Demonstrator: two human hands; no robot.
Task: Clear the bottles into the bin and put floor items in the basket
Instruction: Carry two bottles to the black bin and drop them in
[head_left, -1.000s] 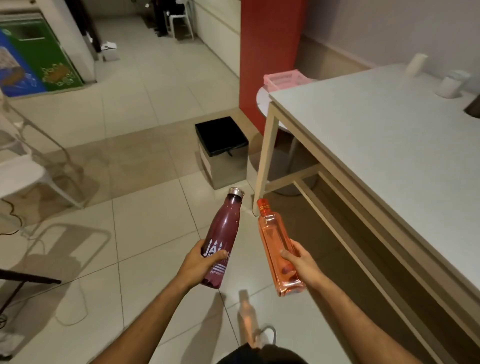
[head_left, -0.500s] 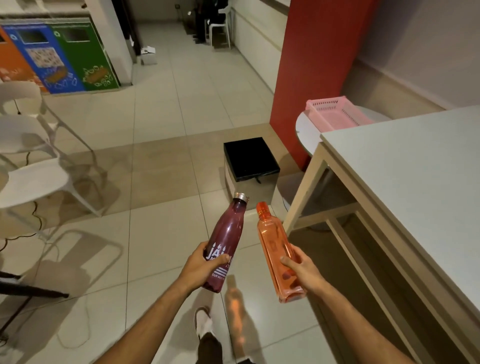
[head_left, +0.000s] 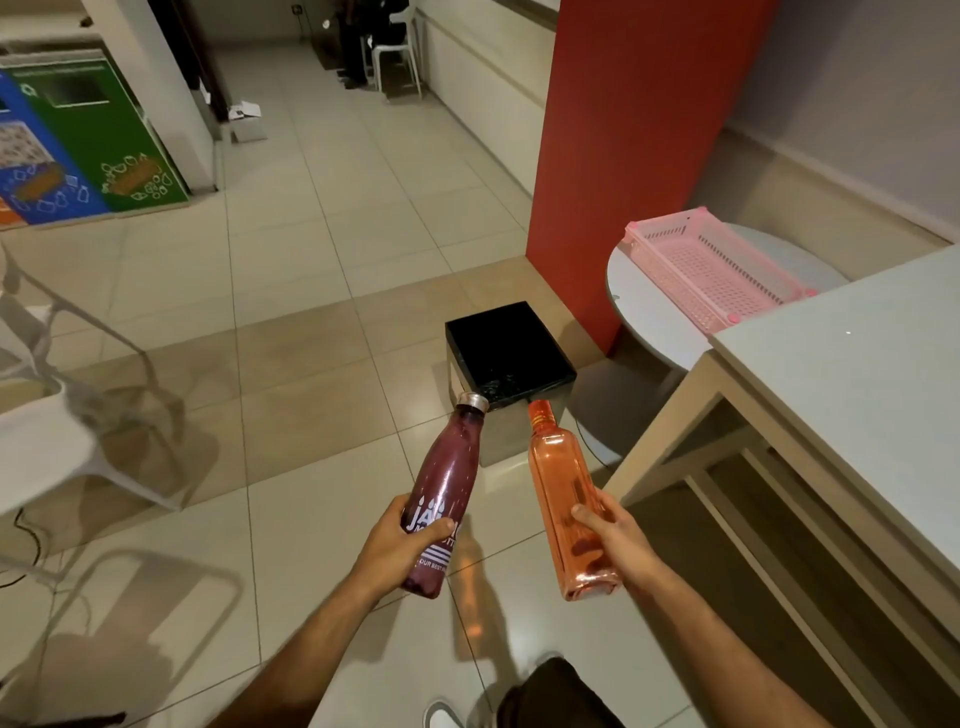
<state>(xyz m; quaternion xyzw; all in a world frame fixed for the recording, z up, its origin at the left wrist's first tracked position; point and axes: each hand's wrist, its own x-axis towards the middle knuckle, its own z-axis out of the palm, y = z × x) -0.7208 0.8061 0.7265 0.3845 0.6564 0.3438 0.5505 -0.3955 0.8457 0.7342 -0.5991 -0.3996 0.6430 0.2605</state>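
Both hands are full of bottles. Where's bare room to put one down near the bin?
The long table is bare at its near corner. The round table has a free strip left of the pink basket. Floor tiles left of the bin are open; the chairs crowd the far left.

**tilefan:** ok colour rundown. The bottle with the steel cap (head_left: 445, 488) is a deep maroon, white lettering and white stripes low on the body. The square bottle (head_left: 566, 499) is see-through orange with a darker orange cap.

**binwatcher:** and the bin (head_left: 511, 345)? Black liner on top, shiny grey sides. The basket (head_left: 711, 273) is pale pink with a little hole-grid pattern.

**tilefan:** yep. Pillar (head_left: 623, 156) is flat red, floor (head_left: 311, 312) is beige tiles with a tan band, recycling bins (head_left: 93, 140) are green and blue with white doodle icons.
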